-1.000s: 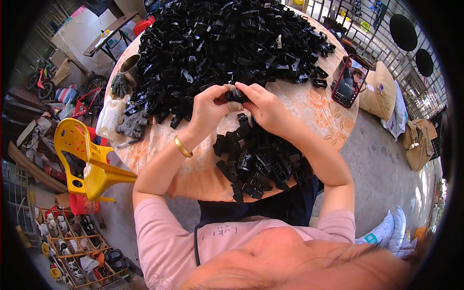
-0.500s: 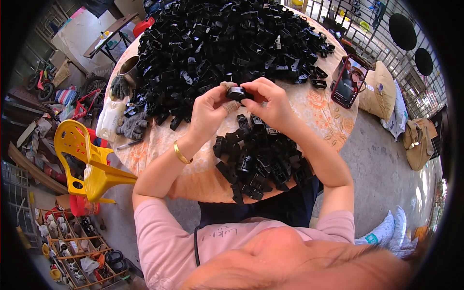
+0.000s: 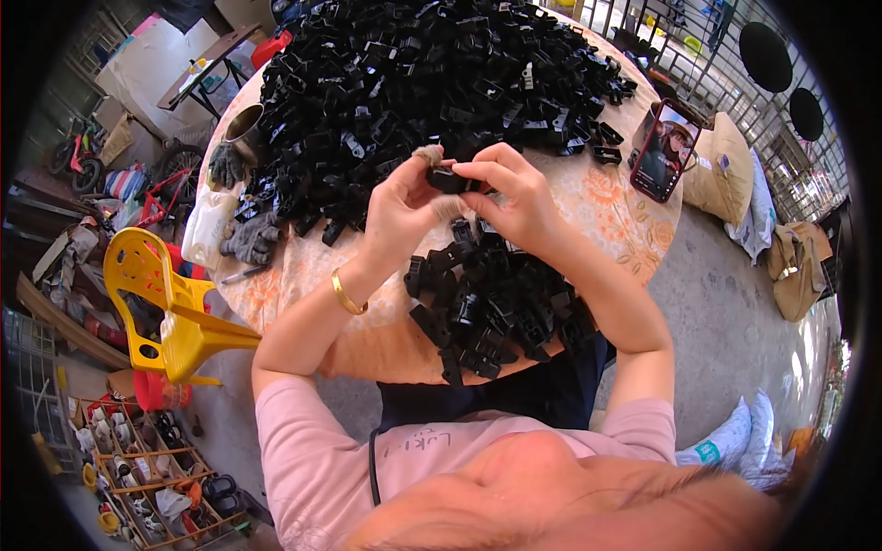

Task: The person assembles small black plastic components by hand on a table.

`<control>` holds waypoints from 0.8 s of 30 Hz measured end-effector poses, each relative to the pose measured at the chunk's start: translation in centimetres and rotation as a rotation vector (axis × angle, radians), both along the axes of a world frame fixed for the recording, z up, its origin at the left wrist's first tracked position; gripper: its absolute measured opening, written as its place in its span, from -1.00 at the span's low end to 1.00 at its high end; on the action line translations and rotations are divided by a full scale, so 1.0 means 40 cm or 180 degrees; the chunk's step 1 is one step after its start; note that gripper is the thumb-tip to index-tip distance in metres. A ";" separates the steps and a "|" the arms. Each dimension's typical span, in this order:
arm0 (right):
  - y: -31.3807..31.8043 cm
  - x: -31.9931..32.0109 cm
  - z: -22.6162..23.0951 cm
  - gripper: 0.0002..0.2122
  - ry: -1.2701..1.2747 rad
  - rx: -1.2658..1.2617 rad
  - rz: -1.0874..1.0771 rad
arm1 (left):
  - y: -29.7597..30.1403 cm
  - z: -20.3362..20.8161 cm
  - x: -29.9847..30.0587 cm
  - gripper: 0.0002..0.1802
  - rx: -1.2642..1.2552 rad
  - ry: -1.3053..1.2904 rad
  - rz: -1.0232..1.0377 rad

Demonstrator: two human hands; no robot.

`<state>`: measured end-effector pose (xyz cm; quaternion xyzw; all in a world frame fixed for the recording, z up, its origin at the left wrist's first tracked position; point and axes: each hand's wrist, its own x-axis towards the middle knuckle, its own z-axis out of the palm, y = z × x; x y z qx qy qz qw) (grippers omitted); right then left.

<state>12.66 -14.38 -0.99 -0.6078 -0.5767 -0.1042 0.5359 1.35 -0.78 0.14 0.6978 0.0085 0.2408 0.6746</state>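
Observation:
Between my two hands is a small black plastic part (image 3: 447, 180), held above the table. My left hand (image 3: 401, 204) grips its left side, with tan wraps on the thumb and a finger. On the other side my right hand (image 3: 511, 196) pinches the part between thumb and fingers. Close below my hands lies a smaller heap of black plastic parts (image 3: 491, 308) near the table's front edge. A far larger pile of similar black parts (image 3: 413, 83) covers the back of the table. Fingers partly cover the held part, so its exact shape is unclear.
The round table wears an orange floral cloth (image 3: 606, 220). At its left edge are a metal cup (image 3: 244, 129), dark gloves (image 3: 253, 241), a white plastic bottle (image 3: 209, 228) and a pen (image 3: 243, 275). A phone (image 3: 663, 151) stands at right. A yellow chair (image 3: 175, 308) stands left.
My right fingers have shifted slightly left over the black part, and the part has turned a little in my grip. Both hands stay in nearly the same place.

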 end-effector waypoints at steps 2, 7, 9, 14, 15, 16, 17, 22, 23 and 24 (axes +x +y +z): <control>0.013 -0.020 0.009 -0.69 0.0537 0.0016 -0.0006 | 0.014 0.005 0.000 -0.42 -0.0490 0.0294 -0.0101; 0.008 0.017 -0.013 -0.72 0.2030 -0.0811 0.0768 | 0.022 0.010 -0.009 -0.47 -0.0575 0.0377 -0.0307; 0.004 0.039 -0.028 -0.70 0.1698 -0.0840 0.0933 | 0.025 0.010 -0.009 -0.43 0.0117 0.0136 -0.0326; -0.024 0.120 -0.014 -0.60 0.0874 -0.1418 0.0842 | -0.041 0.043 -0.058 -0.26 0.2226 0.0389 -0.0789; -0.028 0.133 -0.035 -0.62 -0.0089 -0.1445 0.0331 | -0.057 0.050 -0.059 -0.30 0.2590 0.0273 -0.1068; -0.025 0.130 -0.040 -0.63 -0.1047 -0.1439 -0.0157 | -0.067 0.058 -0.064 -0.33 0.2952 0.0172 -0.1331; -0.024 0.118 -0.044 -0.62 -0.0854 -0.1825 -0.0168 | -0.062 0.036 -0.057 -0.50 0.2957 -0.0364 -0.1360; -0.004 0.100 -0.065 -0.59 -0.1188 -0.1570 -0.0538 | 0.040 0.017 -0.003 -0.70 0.2860 0.0516 0.0282; 0.001 0.086 -0.050 -0.59 -0.0439 -0.1428 -0.0372 | 0.061 0.003 0.001 -0.65 0.3108 0.0896 0.0560; 0.006 0.077 -0.041 -0.59 0.0306 -0.1274 -0.0206 | 0.075 -0.017 0.003 -0.60 0.3346 0.1281 0.0842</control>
